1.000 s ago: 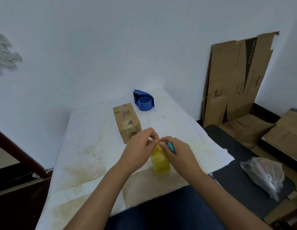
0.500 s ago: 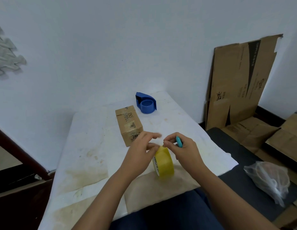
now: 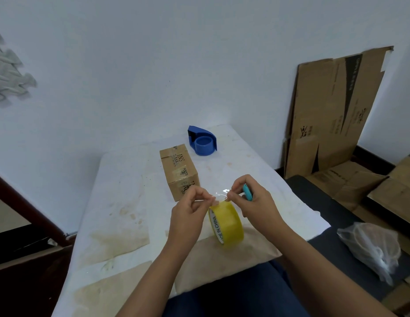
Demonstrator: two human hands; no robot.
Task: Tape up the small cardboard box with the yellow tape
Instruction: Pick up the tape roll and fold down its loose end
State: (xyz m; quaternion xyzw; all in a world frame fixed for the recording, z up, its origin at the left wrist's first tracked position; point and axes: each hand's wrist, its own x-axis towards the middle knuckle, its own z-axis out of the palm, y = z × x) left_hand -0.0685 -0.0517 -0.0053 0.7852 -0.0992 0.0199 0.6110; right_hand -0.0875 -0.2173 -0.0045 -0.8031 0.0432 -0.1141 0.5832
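Observation:
A yellow tape roll stands on its edge on the white table, near the front. My left hand and my right hand hover just above it, each pinching one side of a short clear strip of tape end lifted off the roll. My right hand also grips a small teal tool against its palm. The small cardboard box lies closed behind my hands, apart from them.
A blue tape dispenser sits at the table's far edge by the wall. Flattened cardboard leans on the wall at right, with more cardboard boxes on the floor. A plastic bag lies on a dark surface at right.
My hands have lifted slightly and moved apart, peeling the tape end up off the roll. The roll now shows its printed side more fully.

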